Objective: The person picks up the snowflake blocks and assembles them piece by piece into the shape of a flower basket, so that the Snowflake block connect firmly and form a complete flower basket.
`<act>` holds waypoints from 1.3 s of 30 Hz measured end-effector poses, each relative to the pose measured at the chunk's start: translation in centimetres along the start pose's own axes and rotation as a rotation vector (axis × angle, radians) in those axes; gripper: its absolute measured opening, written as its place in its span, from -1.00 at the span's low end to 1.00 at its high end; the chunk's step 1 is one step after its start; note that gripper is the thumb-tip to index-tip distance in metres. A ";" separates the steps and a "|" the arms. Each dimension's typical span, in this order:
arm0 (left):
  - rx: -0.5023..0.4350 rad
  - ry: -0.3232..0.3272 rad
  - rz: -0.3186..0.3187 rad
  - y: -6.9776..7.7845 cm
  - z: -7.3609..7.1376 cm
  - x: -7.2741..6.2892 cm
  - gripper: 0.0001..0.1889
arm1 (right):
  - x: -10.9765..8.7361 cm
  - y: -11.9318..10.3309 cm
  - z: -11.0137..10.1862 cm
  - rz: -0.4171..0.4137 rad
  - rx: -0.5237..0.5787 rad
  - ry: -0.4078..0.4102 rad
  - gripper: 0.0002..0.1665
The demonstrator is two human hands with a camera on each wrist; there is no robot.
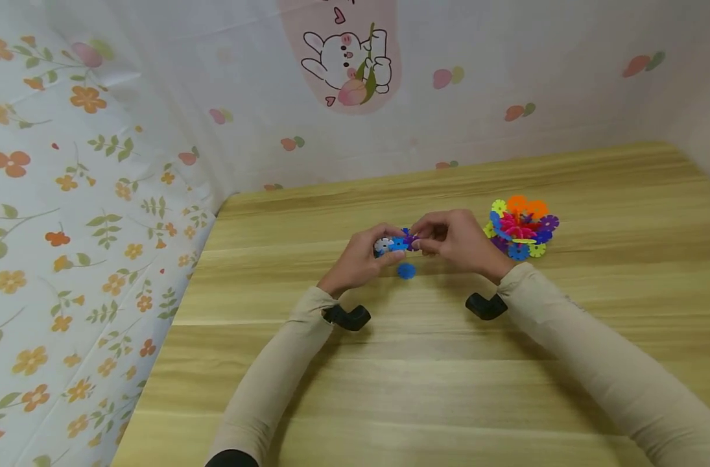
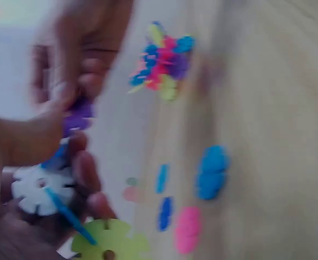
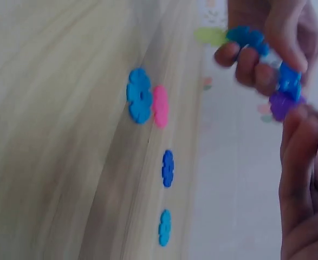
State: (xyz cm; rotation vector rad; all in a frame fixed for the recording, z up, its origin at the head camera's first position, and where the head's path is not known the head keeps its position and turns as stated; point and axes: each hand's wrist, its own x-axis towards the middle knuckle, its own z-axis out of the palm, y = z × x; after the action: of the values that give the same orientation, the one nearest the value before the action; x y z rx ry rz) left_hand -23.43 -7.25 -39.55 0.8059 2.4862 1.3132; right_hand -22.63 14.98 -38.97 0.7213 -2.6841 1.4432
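My left hand point(image 1: 357, 261) grips a small chain of notched plastic snowflake discs. In the left wrist view a white disc point(image 2: 26, 187) lies in the palm, with a yellow-green disc point(image 2: 112, 238) joined by a blue one at the chain's end. My right hand point(image 1: 462, 241) pinches a purple disc point(image 3: 281, 105) between thumb and finger. That purple disc meets a blue disc point(image 3: 290, 81) held by the left fingers. Both hands are close together, above the wooden table. Fingers hide part of the chain.
A finished multicoloured disc flower point(image 1: 519, 227) stands to the right of the right hand. Loose on the table lie a blue disc point(image 3: 139, 96), a pink disc point(image 3: 160, 106), a dark blue disc point(image 3: 168, 169) and a light blue disc point(image 3: 164, 227). A patterned cloth point(image 1: 238, 84) hangs behind.
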 end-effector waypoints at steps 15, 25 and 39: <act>-0.291 -0.049 -0.153 -0.8 -1.4 0.8 -0.72 | 1.3 -0.1 4.7 -0.007 -0.477 -0.220 -0.86; -0.369 -0.004 -0.192 -0.2 -1.8 0.5 -0.69 | 0.5 0.5 2.8 -0.023 -0.238 -0.132 -0.91; -0.438 0.076 -0.195 0.6 -1.1 0.7 -0.74 | -0.5 0.0 2.1 -0.327 -0.266 0.419 -0.93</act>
State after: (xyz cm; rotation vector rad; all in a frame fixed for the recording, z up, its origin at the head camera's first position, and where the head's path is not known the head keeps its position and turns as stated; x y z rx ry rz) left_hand -24.26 -7.33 -38.41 0.4074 2.1354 1.7460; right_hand -21.78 13.47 -40.28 0.7016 -2.2500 1.0030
